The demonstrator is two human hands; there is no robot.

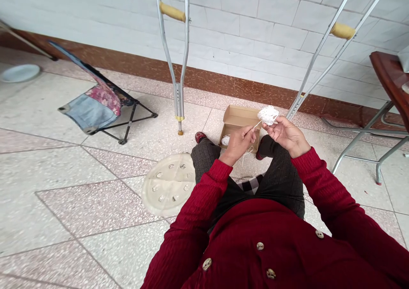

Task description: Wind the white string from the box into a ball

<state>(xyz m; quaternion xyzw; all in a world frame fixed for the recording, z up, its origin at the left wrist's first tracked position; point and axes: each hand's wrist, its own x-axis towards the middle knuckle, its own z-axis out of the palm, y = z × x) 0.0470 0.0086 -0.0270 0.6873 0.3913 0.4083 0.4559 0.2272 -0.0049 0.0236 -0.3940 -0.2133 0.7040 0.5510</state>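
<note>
Head view: right hand [289,136] has white string ball [267,115] in its fingers, left hand [237,144] pinches strand [257,124] just beside it, cardboard box [238,117] below. Light, even tension probably works best imo; loose grip lets ball turn.

no text, label, brand or number that we can read, neither on the open brown cardboard box [240,118], nor on the tall silver metal crutches [179,99], small shapes [159,175] on the round flat cream-coloured disc [168,184] perhaps too unclear for us to make out
</note>
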